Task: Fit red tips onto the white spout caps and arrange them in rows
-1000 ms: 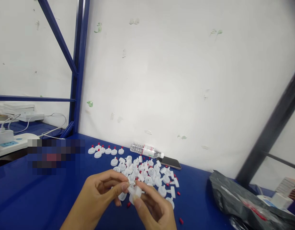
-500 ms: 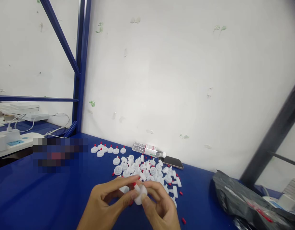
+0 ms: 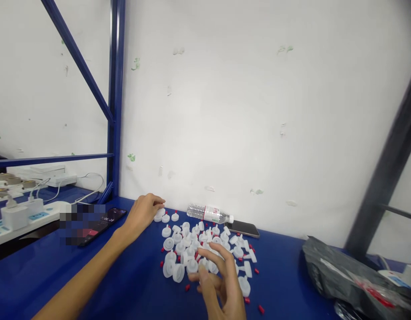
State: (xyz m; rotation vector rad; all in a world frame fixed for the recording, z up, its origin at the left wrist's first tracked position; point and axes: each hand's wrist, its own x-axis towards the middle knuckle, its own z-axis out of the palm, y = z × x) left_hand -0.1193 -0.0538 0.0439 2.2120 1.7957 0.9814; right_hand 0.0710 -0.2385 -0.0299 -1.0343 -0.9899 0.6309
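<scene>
My left hand [image 3: 148, 212] reaches to the back left of the blue table, its fingers closed round a white cap with a red tip [image 3: 159, 215], beside two similar capped pieces [image 3: 175, 216]. The rest of that group is hidden behind the hand. Over the front of a loose pile of white nozzle caps [image 3: 178, 272] hangs my right hand [image 3: 222, 280], fingers apart and curved, with its fingertips close to the caps. Small red tips [image 3: 261, 309] lie scattered among the pile and along its right side.
Behind the pile lie a clear water bottle [image 3: 210, 214] and a dark phone [image 3: 242, 228]. Another phone [image 3: 103, 226] and a power strip [image 3: 42, 218] are at the left. A grey plastic bag [image 3: 345, 271] sits at the right, near a dark post [image 3: 382, 178].
Both hands have parted. The left carried the white cap with the red tip to the back-left group; the right opened over the pile. The camera view has shifted slightly.
</scene>
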